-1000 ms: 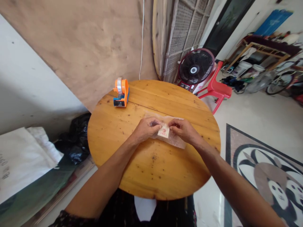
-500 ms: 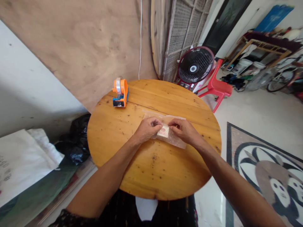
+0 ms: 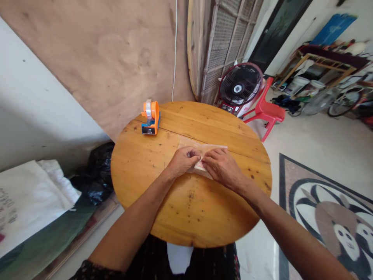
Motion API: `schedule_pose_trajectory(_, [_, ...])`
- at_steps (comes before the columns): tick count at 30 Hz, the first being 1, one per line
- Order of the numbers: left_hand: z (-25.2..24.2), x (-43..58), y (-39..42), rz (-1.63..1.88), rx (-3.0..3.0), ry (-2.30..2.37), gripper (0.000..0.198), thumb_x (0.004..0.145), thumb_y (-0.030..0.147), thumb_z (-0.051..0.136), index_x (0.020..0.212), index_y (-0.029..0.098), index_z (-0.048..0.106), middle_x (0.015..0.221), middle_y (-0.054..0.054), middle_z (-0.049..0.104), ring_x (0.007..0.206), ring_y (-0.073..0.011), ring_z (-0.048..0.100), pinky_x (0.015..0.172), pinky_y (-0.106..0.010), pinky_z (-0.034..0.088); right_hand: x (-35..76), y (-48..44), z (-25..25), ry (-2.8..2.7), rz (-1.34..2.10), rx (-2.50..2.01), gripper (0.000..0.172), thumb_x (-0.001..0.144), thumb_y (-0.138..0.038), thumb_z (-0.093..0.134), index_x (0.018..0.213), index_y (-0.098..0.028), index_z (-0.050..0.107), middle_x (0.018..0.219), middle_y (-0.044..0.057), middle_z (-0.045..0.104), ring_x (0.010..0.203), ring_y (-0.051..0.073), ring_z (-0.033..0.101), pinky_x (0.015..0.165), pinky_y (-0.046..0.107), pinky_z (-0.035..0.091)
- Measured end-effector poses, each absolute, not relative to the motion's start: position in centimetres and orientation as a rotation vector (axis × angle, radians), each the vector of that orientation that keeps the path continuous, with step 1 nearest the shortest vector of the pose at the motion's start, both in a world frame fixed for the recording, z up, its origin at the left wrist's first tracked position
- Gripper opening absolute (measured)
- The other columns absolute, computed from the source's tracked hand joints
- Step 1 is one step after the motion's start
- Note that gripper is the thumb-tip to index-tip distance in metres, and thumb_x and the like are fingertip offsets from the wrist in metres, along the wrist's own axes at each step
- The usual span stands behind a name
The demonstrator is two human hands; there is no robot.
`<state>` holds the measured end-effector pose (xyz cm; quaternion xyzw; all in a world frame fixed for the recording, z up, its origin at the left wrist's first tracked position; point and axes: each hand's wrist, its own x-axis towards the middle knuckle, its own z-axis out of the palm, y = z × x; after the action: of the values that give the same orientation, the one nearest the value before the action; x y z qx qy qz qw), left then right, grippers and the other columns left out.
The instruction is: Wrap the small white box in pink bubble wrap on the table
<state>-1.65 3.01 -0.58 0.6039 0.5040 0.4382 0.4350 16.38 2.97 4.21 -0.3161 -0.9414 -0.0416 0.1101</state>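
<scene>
A small white block with a red print [image 3: 200,165] lies on a sheet of clear plastic wrap [image 3: 210,147] on the round wooden table [image 3: 186,210]. My left hand [image 3: 183,158] is closed at the block's left side, thumb and finger pinched at its upper edge; what little they grip is too small to make out. My right hand [image 3: 222,165] lies over the block's right part and the wrap, fingers pressed together, their tips close to my left thumb. Most of the block and the right part of the wrap are hidden under my right hand.
An orange and blue tape dispenser [image 3: 150,117] stands at the table's back left. Beyond the table are a fan [image 3: 240,84] and a red chair [image 3: 269,111]. Black bags [image 3: 94,175] and a white sack [image 3: 32,198] lie to the left.
My right hand has moved left and toward me, over the block, and now covers much of it. My left hand stays at the block's left side. The view has shifted slightly.
</scene>
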Motion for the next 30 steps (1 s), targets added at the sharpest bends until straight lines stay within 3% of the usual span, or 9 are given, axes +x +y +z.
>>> schedule_pose_trajectory(6, [0.4,-3.1,2.8,1.0,1.586,1.38,0.024,0.073,0.028,0.055,0.089,0.015,0.066,0.08,-0.001,0.065,0.07,-0.0139,0.055,0.063,-0.022,0.041,16.9,3.5,4.5,-2.806,0.082,-0.962,0.021,0.094,-0.022,0.047,0.091,-0.017,0.068,0.09,0.01,0.066,0.087,0.02,0.055,0.079,0.032,0.037])
schedule_pose_trajectory(10, [1.5,-4.8,2.4,0.733,1.762,1.723,0.015,0.072,0.031,0.057,0.068,0.017,0.061,0.06,0.002,0.054,0.056,-0.0128,0.046,0.052,-0.023,0.028,16.9,3.9,4.6,-2.815,0.161,-0.929,0.022,0.093,-0.022,0.048,0.094,-0.017,0.069,0.09,0.01,0.066,0.086,0.02,0.056,0.08,0.032,0.039])
schedule_pose_trajectory(15, [2.0,-6.4,1.2,0.607,1.778,1.842,0.026,0.072,0.033,0.057,0.052,0.018,0.052,0.049,0.003,0.045,0.05,-0.0117,0.042,0.049,-0.024,0.022,16.9,4.3,4.7,-2.786,0.226,-0.914,0.019,0.091,-0.02,0.052,0.092,-0.016,0.07,0.099,0.012,0.065,0.096,0.022,0.057,0.085,0.033,0.042])
schedule_pose_trajectory(18, [2.2,-6.5,0.6,0.606,1.615,1.77,0.03,0.072,0.035,0.058,0.049,0.018,0.05,0.046,0.003,0.043,0.047,-0.0113,0.043,0.046,-0.022,0.026,17.2,4.5,4.9,-2.797,0.221,-0.88,0.017,0.089,-0.02,0.055,0.092,-0.016,0.071,0.115,0.014,0.063,0.11,0.026,0.055,0.093,0.037,0.042])
schedule_pose_trajectory(22, [2.8,-6.0,0.4,0.586,1.222,1.683,0.03,0.068,0.038,0.068,0.054,0.017,0.053,0.047,0.001,0.052,0.048,-0.0141,0.053,0.046,-0.022,0.041,17.8,5.1,4.9,-2.807,0.281,-0.862,0.019,0.09,-0.022,0.056,0.1,-0.017,0.071,0.13,0.015,0.057,0.122,0.028,0.051,0.099,0.041,0.041])
schedule_pose_trajectory(26, [3.1,-5.1,0.7,0.639,0.957,1.664,0.028,0.065,0.035,0.077,0.063,0.014,0.058,0.052,-0.003,0.061,0.047,-0.0161,0.059,0.046,-0.025,0.048,18.3,5.4,4.7,-2.798,0.339,-0.834,0.021,0.089,-0.022,0.055,0.105,-0.018,0.068,0.131,0.013,0.056,0.123,0.027,0.05,0.098,0.041,0.042])
schedule_pose_trajectory(30, [2.5,-4.2,0.6,0.783,0.828,1.611,0.023,0.07,0.025,0.074,0.07,0.013,0.055,0.054,-0.003,0.061,0.046,-0.0129,0.059,0.046,-0.023,0.051,18.2,5.4,4.9,-2.795,0.379,-0.825,0.021,0.09,-0.02,0.052,0.106,-0.019,0.066,0.116,0.012,0.061,0.11,0.023,0.056,0.092,0.037,0.044])
